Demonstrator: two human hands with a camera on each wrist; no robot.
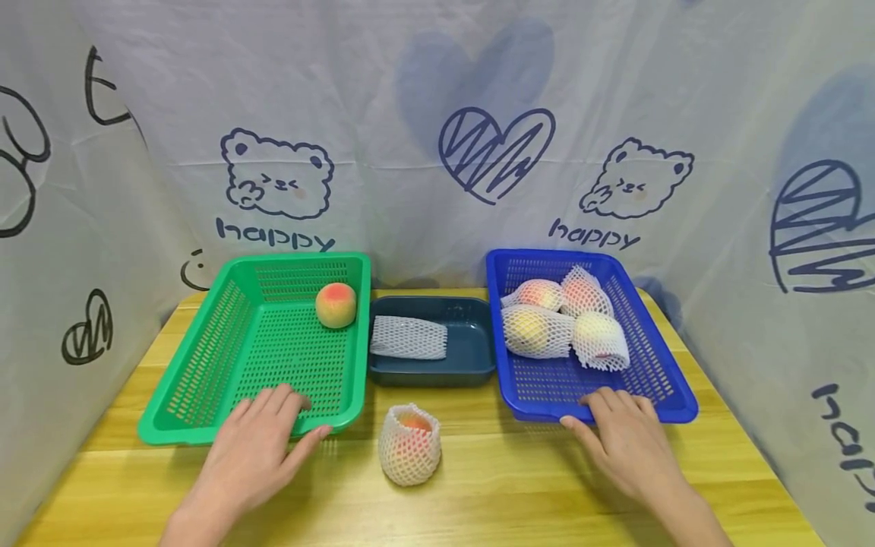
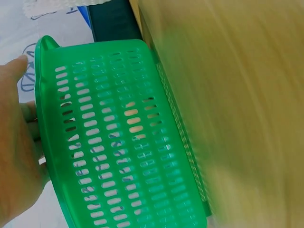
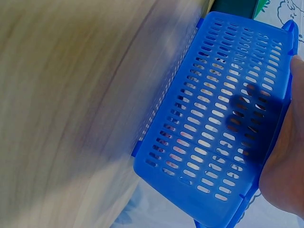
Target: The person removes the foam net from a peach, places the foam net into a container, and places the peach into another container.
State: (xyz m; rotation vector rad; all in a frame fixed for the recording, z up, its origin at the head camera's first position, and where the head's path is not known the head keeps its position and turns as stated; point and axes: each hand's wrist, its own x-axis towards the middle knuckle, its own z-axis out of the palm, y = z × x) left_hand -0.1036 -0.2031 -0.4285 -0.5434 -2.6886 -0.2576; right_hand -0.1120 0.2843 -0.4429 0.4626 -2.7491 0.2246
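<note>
My left hand [image 1: 254, 450] lies over the front rim of the green basket [image 1: 290, 334], its fingertips past the edge and its thumb spread outside. One bare peach [image 1: 336, 305] sits in that basket's right side. Over the near rim of the blue basket [image 1: 656, 346], my right hand [image 1: 630, 448] rests with relaxed fingers and the thumb apart. Several peaches in white foam nets [image 1: 536, 331] lie in it. On the table between my hands stands another netted peach [image 1: 410, 448], its net open at the top. Neither hand holds a peach.
A dark teal tray [image 1: 472, 346] stands between the two baskets, with an unfilled white foam net [image 1: 410, 338] lying in its left part. The wooden table [image 1: 492, 494] is enclosed behind and on both sides by a printed white cloth [image 1: 396, 152].
</note>
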